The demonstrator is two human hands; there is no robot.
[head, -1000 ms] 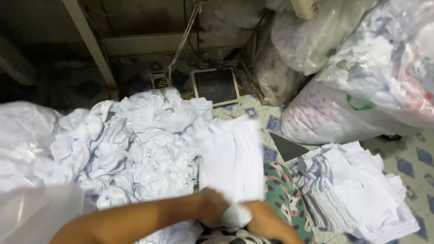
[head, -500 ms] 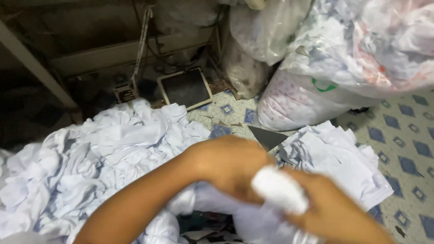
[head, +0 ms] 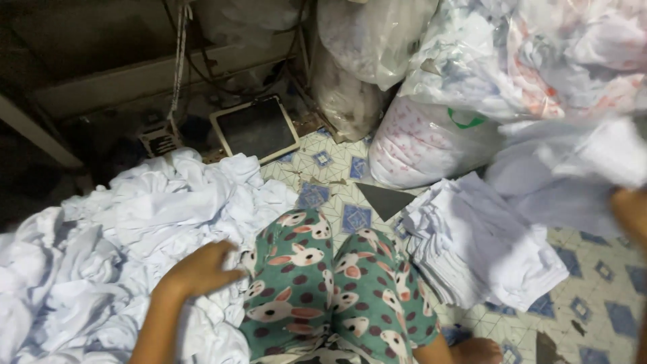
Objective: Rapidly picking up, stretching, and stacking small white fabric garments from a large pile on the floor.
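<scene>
My left hand (head: 202,269) rests on a big heap of crumpled white garments (head: 121,256) at my left, its fingers reaching toward my knee. At the right edge, only part of my right hand (head: 630,210) shows; it holds a blurred white garment (head: 573,168) in the air above a stack of folded white garments (head: 478,249) on the floor. My knees in green trousers with a rabbit print (head: 337,290) lie between heap and stack.
Large clear plastic bags stuffed with cloth (head: 438,141) stand at the back right. A dark tablet-like panel with a white frame (head: 255,128) lies on the patterned tile floor (head: 337,175). A dark low structure and cables fill the back left.
Both hands were together in front of me on a white garment. Now the right hand has carried it off to the right, and the left hand has dropped onto the heap.
</scene>
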